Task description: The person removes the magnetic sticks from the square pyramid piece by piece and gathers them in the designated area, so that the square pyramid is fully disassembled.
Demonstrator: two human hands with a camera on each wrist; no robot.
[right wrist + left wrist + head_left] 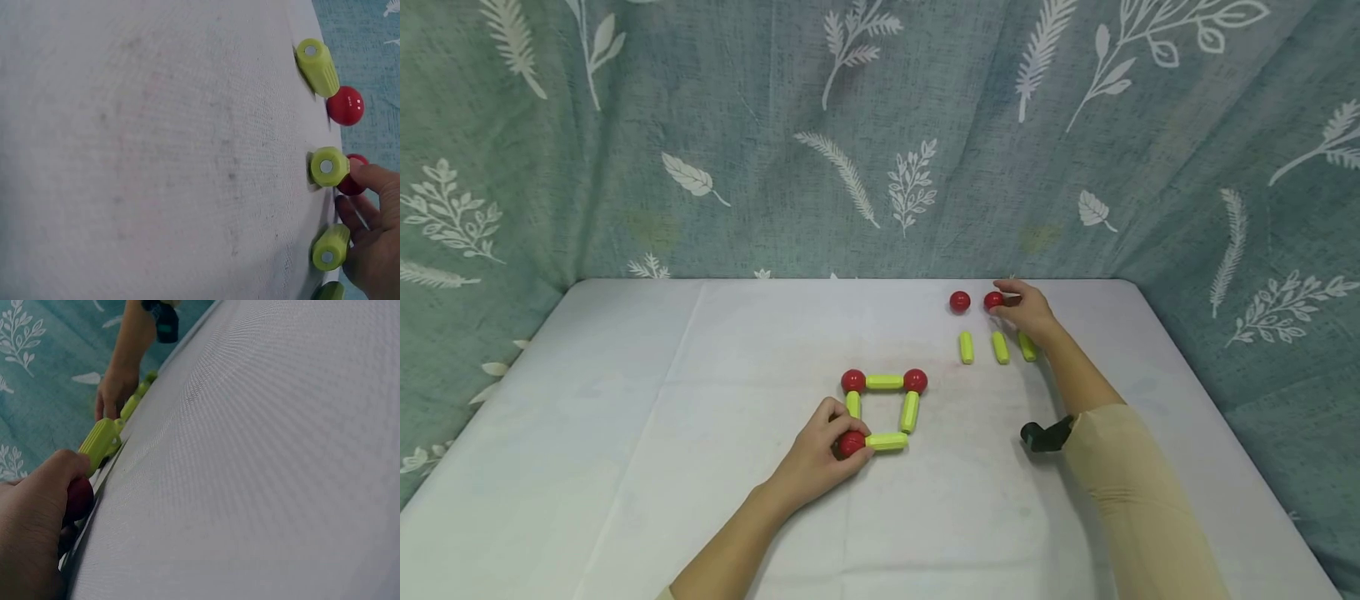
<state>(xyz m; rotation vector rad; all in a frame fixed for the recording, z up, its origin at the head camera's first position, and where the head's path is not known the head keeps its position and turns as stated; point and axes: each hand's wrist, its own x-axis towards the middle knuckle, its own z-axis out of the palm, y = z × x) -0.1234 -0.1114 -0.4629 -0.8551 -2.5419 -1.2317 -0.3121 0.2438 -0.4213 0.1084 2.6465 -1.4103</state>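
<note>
My left hand (822, 448) grips a red ball (852, 444) at the near left corner of a square outline of yellow-green rods and red balls. From that ball a rod (889, 442) runs right, and another rod (853, 405) runs back to a second red ball (853, 381). The far rod (884, 382) joins it to a third red ball (915, 381); the right-side rod (910, 412) comes forward from there, its end close to the near rod's end. At the table's back, my right hand (1028, 312) pinches a loose red ball (993, 301) between thumb and fingers.
Left of the right hand sits another red ball (959, 302). Loose yellow-green rods (966, 347) lie in a row in front, with round grey ends in the right wrist view. A dark device (1045, 435) sticks out from the right sleeve (1138, 492). A leaf-patterned curtain (737, 167) hangs behind the table.
</note>
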